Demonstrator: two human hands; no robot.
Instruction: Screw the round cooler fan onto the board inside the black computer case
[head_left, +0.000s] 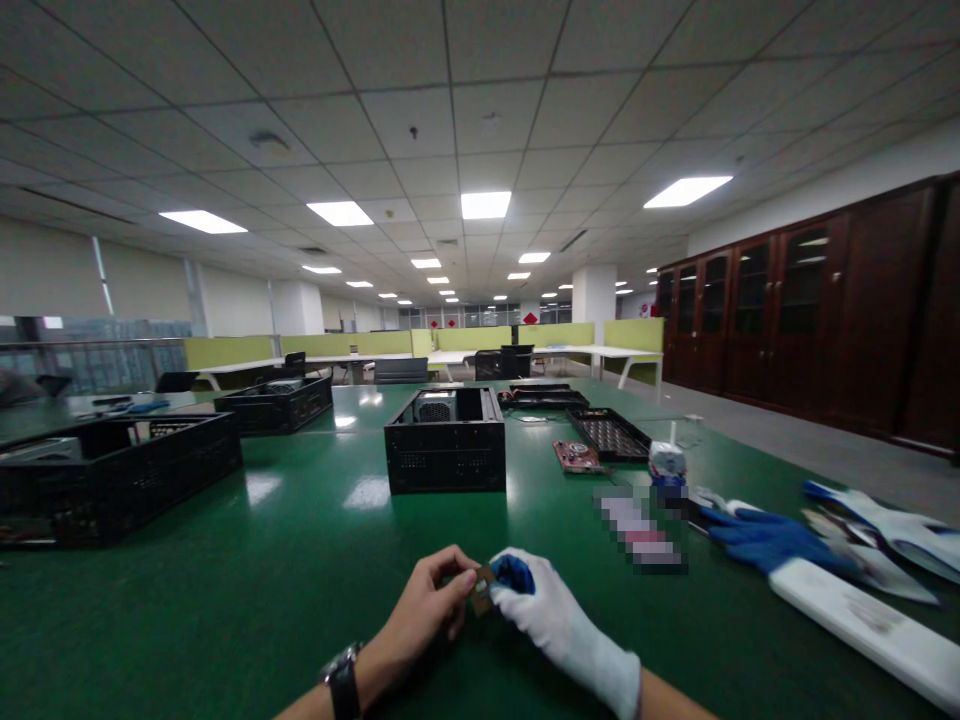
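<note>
Both my left hand [431, 600] and gloved right hand [536, 605] pinch the small chip [482, 590]; glove fabric could let it slip onto the green table [262, 600].

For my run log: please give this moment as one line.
left hand: bare, pinching small chip | right hand: gloved, pinching same chip | green table

The table [225, 600] at the bottom of the frame has a smooth, shiny green top that mirrors the ceiling lights. The right hand [547, 615] wears a soft white cloth glove with blue rubbery fingertips. The left hand [427, 605] is bare, with a shiny dark watch [343, 680] on the wrist. Between them is a small brown chip [482, 592] that looks hard and flat. The black box [445, 438] in the middle looks like matt metal. The crates [112, 475] at the left are dull black plastic. The cupboards [825, 300] at the right are dark, glossy wood.
</note>
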